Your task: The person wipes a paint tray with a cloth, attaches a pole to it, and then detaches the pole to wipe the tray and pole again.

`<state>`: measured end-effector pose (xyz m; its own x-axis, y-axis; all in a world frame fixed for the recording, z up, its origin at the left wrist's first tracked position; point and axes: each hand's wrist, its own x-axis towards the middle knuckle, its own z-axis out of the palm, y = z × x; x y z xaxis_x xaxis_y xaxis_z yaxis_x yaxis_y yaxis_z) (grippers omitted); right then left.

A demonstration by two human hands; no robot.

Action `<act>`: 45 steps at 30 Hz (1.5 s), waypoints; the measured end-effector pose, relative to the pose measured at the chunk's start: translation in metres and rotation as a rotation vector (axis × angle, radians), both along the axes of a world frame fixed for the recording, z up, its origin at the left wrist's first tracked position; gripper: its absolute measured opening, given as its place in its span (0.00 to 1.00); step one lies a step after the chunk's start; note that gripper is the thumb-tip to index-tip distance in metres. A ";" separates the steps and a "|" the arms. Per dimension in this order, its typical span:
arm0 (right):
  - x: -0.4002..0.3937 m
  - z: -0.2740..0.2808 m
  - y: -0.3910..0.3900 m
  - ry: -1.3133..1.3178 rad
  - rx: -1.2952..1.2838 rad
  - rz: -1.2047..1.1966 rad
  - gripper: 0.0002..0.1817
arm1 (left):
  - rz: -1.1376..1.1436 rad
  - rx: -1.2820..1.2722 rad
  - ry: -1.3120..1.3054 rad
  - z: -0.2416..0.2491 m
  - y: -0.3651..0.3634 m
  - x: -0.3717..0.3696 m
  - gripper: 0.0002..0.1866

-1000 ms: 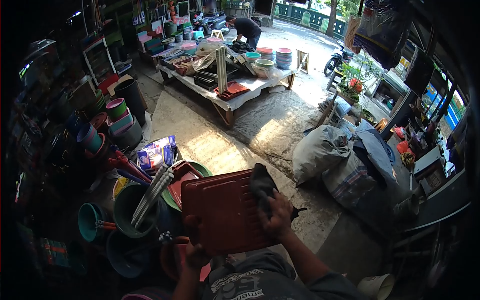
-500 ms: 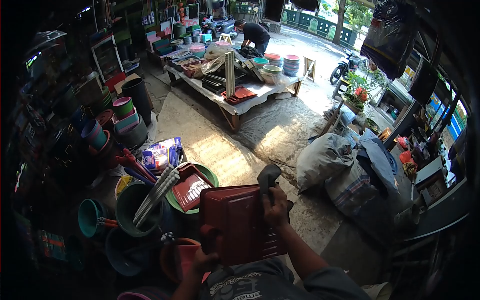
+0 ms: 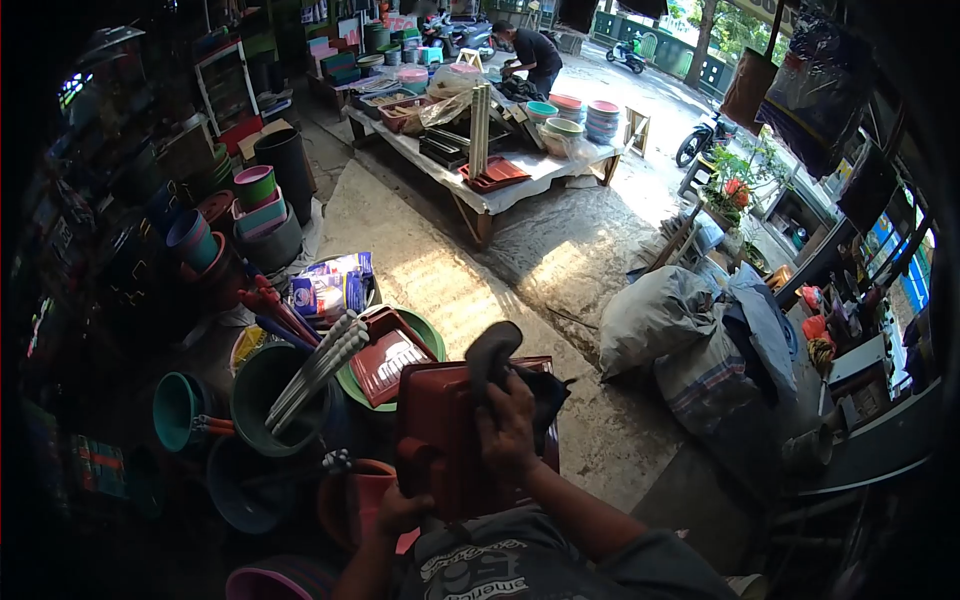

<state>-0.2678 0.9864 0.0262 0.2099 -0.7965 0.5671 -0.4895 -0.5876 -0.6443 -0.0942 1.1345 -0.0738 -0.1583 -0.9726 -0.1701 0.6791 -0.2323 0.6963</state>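
A dark red paint tray (image 3: 428, 410) is held up close to my body, its flat underside partly in view. My left hand (image 3: 404, 508) grips its lower left edge. Pressed against the tray's face is a dark grey cloth (image 3: 493, 352), bunched in my right hand (image 3: 508, 428), with part of it hanging off to the right. Just beyond, another red paint tray (image 3: 388, 358) leans in a green basin (image 3: 428, 335).
Buckets (image 3: 180, 415) and white poles (image 3: 318, 375) crowd the left. Full sacks (image 3: 655, 320) lie at the right. Ahead stands a low table (image 3: 520, 195) with trays and stacked basins; a person (image 3: 535, 58) bends behind it.
My right hand has moved left across the tray with the cloth. The tray has turned slightly in my left hand, and the view has shifted a little.
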 end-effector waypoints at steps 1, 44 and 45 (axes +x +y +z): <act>0.006 0.007 0.006 0.007 0.010 0.007 0.17 | -0.004 0.046 0.025 0.000 -0.003 0.003 0.43; 0.236 -0.346 -0.241 -0.030 1.580 0.356 0.17 | 0.298 0.975 -0.961 0.018 -0.124 0.037 0.25; 0.237 -0.352 -0.242 -0.042 1.596 0.357 0.17 | 0.278 0.984 -0.965 0.018 -0.129 0.039 0.25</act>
